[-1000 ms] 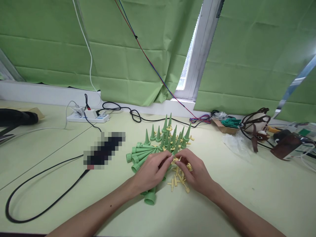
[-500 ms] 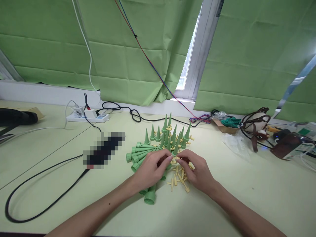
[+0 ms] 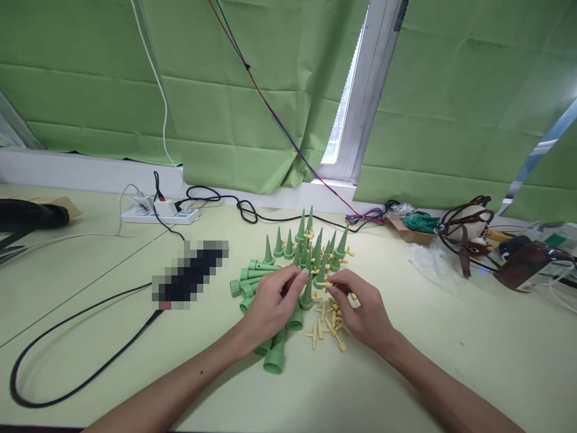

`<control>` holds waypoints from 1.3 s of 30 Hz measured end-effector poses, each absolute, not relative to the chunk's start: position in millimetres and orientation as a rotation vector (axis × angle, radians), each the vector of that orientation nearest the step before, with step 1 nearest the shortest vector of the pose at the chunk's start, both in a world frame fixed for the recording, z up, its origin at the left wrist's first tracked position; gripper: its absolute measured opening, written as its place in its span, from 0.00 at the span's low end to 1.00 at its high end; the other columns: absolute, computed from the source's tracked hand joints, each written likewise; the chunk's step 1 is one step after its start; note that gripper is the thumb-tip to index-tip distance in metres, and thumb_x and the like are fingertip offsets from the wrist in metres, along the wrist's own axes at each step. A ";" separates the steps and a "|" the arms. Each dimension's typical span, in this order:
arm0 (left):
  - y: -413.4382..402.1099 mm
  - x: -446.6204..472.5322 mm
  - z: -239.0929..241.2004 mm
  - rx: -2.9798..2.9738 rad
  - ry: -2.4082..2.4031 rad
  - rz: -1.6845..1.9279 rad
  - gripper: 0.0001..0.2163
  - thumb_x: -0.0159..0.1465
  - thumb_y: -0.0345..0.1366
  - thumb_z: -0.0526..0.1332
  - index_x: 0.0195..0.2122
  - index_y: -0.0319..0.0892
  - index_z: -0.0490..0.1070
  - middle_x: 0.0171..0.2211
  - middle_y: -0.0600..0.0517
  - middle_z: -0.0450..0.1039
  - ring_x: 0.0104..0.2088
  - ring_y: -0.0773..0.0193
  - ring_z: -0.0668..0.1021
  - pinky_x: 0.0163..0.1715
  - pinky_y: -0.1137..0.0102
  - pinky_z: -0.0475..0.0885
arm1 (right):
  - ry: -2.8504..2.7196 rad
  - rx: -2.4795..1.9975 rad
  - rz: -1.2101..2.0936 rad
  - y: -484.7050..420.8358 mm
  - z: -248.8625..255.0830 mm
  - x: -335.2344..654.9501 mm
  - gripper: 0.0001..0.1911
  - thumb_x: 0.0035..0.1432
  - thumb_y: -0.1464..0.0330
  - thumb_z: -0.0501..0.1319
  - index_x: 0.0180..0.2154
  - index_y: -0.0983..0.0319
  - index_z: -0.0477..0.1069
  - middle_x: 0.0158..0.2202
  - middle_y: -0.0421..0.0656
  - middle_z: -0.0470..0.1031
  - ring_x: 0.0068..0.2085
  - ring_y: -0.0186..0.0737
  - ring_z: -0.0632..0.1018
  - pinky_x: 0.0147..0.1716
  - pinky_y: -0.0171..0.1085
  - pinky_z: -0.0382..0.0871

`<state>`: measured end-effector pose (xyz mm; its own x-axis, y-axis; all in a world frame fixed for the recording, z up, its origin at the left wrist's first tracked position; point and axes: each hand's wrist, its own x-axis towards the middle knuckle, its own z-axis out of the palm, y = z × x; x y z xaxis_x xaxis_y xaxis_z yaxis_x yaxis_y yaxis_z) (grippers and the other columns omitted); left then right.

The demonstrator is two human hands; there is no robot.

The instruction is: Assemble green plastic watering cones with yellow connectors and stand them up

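Note:
My right hand (image 3: 360, 304) pinches a small pale-yellow plastic fitting (image 3: 325, 284) between thumb and fingertips, close to a standing green cone. My left hand (image 3: 274, 300) is closed, thumb against forefinger; whatever is between the tips, if anything, is hidden. Right beside those fingertips stands a green plastic spike (image 3: 308, 296) with a round base. Several similar green cones (image 3: 301, 231) stand upright behind the hands, many with yellow fittings at their sides. More green spikes (image 3: 274, 361) lie flat under and around my left hand. Loose yellow fittings (image 3: 320, 329) are piled between my wrists.
A black cable (image 3: 58, 328) loops at the left, joined to a blurred-out dark object (image 3: 192, 275). Behind it sits a white power strip (image 3: 162, 213). At the right are a small cardboard box (image 3: 412, 233), a plastic bag (image 3: 430, 264) and a dark red device (image 3: 525, 267).
My hands have drawn slightly apart, the left one shifting left. The upright spike between them shows more fully, and the yellow fitting in my right fingers is now plainly visible.

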<state>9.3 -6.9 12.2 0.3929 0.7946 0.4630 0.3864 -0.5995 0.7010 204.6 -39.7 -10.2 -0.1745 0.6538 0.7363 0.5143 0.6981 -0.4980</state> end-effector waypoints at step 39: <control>2.4 7.8 6.6 2.215 1.131 0.949 0.13 0.69 0.41 0.54 0.29 0.42 0.60 0.25 0.56 0.61 0.27 0.66 0.66 0.27 0.71 0.60 | -1.784 -1.094 0.193 -37.0 -11.5 203.2 0.07 0.69 0.70 0.53 0.42 0.60 0.69 0.34 0.44 0.73 0.33 0.40 0.74 0.31 0.38 0.68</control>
<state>7.8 2.4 6.6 0.4199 0.8314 0.3638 0.5026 -0.5468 0.6696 203.2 -37.0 -11.5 -0.0982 0.7451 0.6597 0.5866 0.5788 -0.5664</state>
